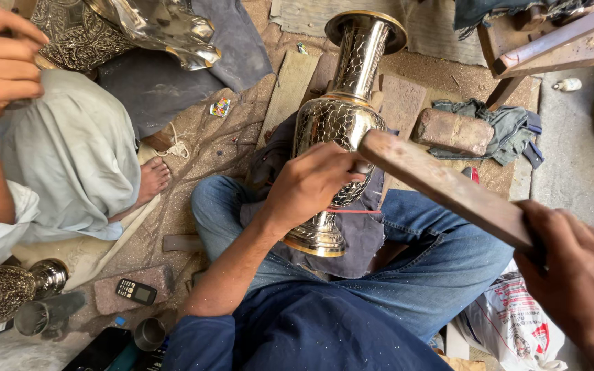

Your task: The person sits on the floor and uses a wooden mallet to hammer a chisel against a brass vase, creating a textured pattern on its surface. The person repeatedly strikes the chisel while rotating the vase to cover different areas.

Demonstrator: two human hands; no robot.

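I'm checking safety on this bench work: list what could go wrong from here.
1. The left hand grips the brass vase right beside the end of the wooden bar that the right hand holds; a blow could catch the fingers.
2. The vase lies tilted on a dark cloth over the lap; it could roll.

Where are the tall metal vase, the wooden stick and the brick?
metal vase [338, 120], head view, on its patterned belly.
wooden stick [448, 189], head view, mid-length of the flat face.
brick [454, 130], head view, middle of its top face.
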